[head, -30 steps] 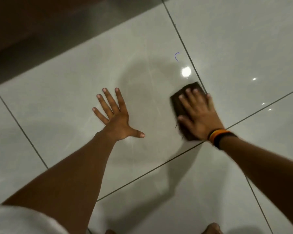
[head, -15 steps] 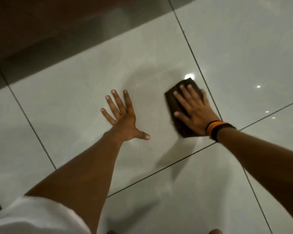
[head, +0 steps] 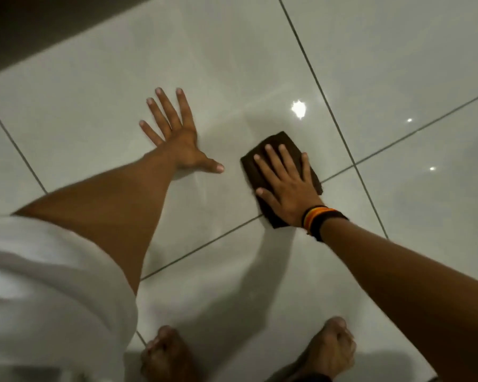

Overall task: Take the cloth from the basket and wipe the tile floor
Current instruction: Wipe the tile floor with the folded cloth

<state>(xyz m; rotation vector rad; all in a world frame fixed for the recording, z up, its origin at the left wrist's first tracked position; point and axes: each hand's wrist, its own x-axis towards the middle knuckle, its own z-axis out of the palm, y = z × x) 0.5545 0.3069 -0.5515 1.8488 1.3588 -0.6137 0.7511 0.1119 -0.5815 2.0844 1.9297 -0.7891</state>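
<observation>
A dark brown folded cloth (head: 276,144) lies flat on the glossy pale tile floor (head: 218,64). My right hand (head: 284,186) presses down on it with fingers spread, covering most of it; a striped wristband sits at the wrist. The cloth's near corner reaches a grout line. My left hand (head: 177,136) rests flat on the tile to the cloth's left, fingers apart, holding nothing. No basket is in view.
Dark grout lines (head: 340,133) cross just right of the cloth. A dark wall base or furniture edge (head: 39,31) runs along the top left. My two bare feet (head: 166,354) (head: 331,348) stand at the bottom edge. A white sleeve (head: 47,299) fills the lower left.
My right hand has slid the cloth toward me and slightly left, down to the grout line. The view tilted downward, bringing my feet into frame. The left hand stays planted.
</observation>
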